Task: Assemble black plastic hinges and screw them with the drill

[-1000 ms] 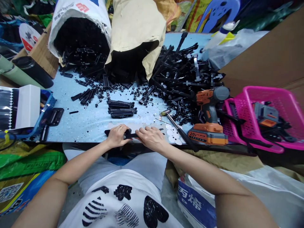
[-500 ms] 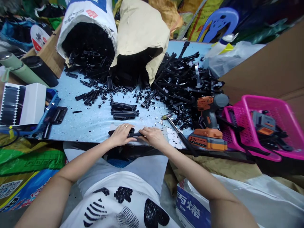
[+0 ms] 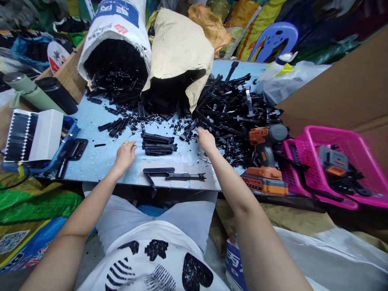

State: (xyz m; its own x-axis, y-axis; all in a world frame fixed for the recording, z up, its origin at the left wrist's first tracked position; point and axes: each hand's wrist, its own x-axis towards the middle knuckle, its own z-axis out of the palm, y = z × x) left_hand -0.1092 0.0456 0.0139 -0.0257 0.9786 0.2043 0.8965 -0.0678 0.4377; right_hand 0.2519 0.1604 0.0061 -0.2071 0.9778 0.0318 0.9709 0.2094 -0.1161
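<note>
A jointed black part [image 3: 184, 176] lies unfolded on a cardboard piece [image 3: 194, 184] at the table's front edge, with neither hand on it. My left hand [image 3: 126, 152] is closed in a pinch left of the stacked black parts [image 3: 159, 143]; a small shiny thing at its fingertips is too small to name. At the edge of the small loose hardware [image 3: 183, 127], my right hand [image 3: 205, 140] has its fingers together, and what they may hold is too small to tell. Long black parts [image 3: 230, 109] are heaped beyond it.
An orange cordless drill [image 3: 265, 161] stands at the right beside a pink basket [image 3: 348, 137]. A white sack [image 3: 115, 28] and a tan paper bag [image 3: 178, 44] lie open at the back. A blue basket [image 3: 71, 129] and bottles [image 3: 30, 91] are on the left.
Both hands have let go of the black part and moved forward and apart, the left to the stack's left side, the right to the small hardware. The part now lies unfolded on the cardboard.
</note>
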